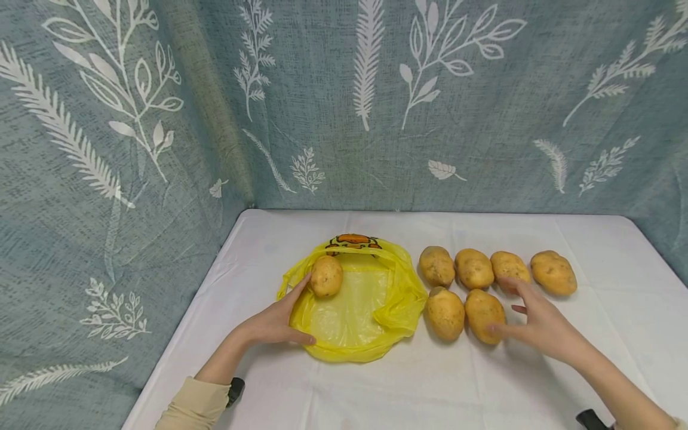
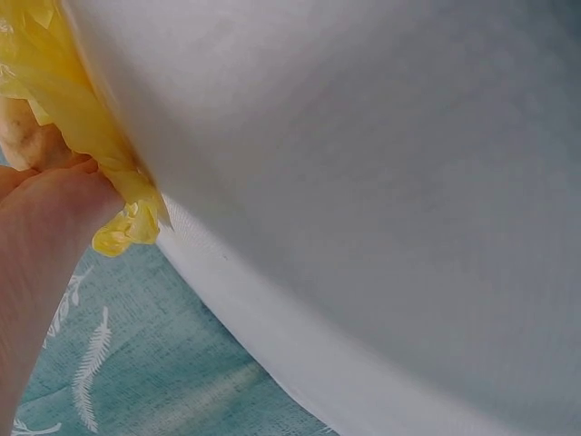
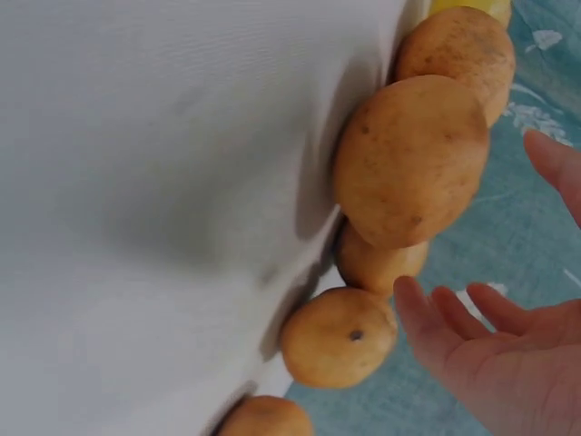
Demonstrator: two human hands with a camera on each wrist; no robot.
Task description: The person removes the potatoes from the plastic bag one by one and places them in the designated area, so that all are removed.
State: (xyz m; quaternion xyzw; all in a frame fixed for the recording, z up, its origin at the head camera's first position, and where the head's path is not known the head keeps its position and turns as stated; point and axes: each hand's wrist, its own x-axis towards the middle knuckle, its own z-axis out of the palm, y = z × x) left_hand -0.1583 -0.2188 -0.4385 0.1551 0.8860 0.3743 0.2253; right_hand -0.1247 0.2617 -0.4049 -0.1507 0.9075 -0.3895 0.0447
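A yellow plastic bag (image 1: 349, 316) lies on the table with its mouth spread wide. One potato (image 1: 326, 276) sits in it by the left side. My left hand (image 1: 274, 319) rests at the bag's left rim, thumb and fingers spread apart, fingertips beside that potato. In the left wrist view, crumpled yellow plastic (image 2: 109, 150) lies against the fingers. My right hand (image 1: 543, 325) reaches over the front-right potato (image 1: 485, 316), fingers and thumb spread apart. From the right wrist view, a gap shows between this hand (image 3: 508, 354) and the nearest large potato (image 3: 413, 162).
Several more potatoes lie right of the bag: a back row with a potato (image 1: 473, 269) in it and a front potato (image 1: 445, 313) touching or nearly touching the bag. A white cloth (image 1: 376, 394) covers the table. Patterned blue-green curtains (image 1: 344, 161) hang behind and at the sides.
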